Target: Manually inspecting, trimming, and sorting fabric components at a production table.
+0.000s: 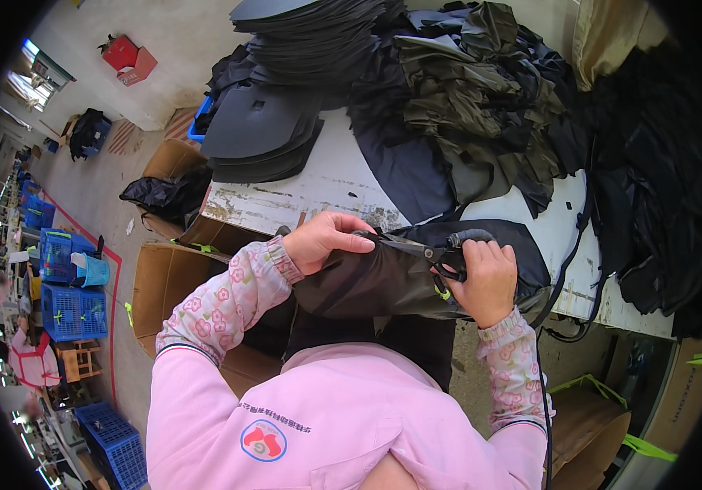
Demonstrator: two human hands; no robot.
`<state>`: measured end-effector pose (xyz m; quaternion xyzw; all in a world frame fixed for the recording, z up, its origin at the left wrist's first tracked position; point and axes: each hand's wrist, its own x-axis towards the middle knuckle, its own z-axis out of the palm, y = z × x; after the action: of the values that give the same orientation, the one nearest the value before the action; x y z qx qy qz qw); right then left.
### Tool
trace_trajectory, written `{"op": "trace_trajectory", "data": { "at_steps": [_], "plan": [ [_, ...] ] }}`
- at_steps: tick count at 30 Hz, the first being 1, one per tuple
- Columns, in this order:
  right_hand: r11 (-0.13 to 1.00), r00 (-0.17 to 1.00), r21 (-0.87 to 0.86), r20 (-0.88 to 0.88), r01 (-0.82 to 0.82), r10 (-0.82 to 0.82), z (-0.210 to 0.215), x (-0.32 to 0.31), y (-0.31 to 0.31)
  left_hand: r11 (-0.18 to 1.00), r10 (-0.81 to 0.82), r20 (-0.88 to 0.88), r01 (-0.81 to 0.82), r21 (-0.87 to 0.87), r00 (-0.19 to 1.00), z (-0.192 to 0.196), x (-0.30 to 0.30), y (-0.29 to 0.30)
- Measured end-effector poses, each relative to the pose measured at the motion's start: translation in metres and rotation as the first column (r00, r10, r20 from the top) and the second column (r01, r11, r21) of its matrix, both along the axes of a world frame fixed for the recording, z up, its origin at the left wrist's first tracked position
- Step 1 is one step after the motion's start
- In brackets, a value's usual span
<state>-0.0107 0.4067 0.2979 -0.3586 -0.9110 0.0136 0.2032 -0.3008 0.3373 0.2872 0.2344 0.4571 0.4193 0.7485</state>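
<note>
A dark olive and black fabric bag [343,287] lies across the near edge of the white table, in front of my body. My right hand [486,282] is closed round the dark handles of a pair of scissors [416,250], whose blades point left. Thumb and fingers of my left hand [328,242] pinch dark material at the bag's upper edge, close to the scissor tips. Whether a thread or strap end lies between the blades is too small to tell. Near the scissor handles a small yellow-green tag [441,287] shows on the bag.
Stacked dark grey panels [257,131] stand at the table's [326,184] far left. Crumpled olive and black fabric [473,106] covers its far side; more black material [653,180] hangs at right. Cardboard boxes [159,286] stand at left, with blue crates [73,310] beyond.
</note>
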Motion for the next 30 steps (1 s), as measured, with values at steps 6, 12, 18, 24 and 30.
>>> {"op": "trace_trajectory", "data": {
  "at_steps": [6, 12, 18, 24, 30],
  "plan": [
    [1.000, 1.000, 0.005, -0.010, 0.007, -0.007, -0.0007, -0.0017, -0.0004, 1.000, -0.001, 0.005, 0.001, 0.003, 1.000, 0.0017, 0.0025, 0.0004],
    [1.000, 1.000, 0.003, -0.006, 0.017, -0.017, -0.0030, -0.0018, 0.0006, 1.000, 0.008, 0.025, -0.008, -0.003, 1.000, 0.0000, 0.0017, 0.0001],
    [1.000, 1.000, 0.031, -0.013, 0.002, -0.001, -0.0048, -0.0013, 0.0027, 1.000, 0.018, 0.045, -0.017, -0.011, 0.999, 0.0004, 0.0024, 0.0004],
    [1.000, 0.999, 0.001, -0.041, 0.006, -0.006, -0.0079, -0.0057, 0.0006, 1.000, 0.023, 0.044, -0.022, -0.006, 0.999, -0.0022, 0.0047, 0.0008],
    [1.000, 0.999, 0.005, -0.047, 0.003, -0.003, -0.0067, -0.0098, -0.0028, 1.000, 0.028, 0.035, -0.028, 0.002, 0.999, -0.0040, 0.0069, -0.0025]
  ]
}}
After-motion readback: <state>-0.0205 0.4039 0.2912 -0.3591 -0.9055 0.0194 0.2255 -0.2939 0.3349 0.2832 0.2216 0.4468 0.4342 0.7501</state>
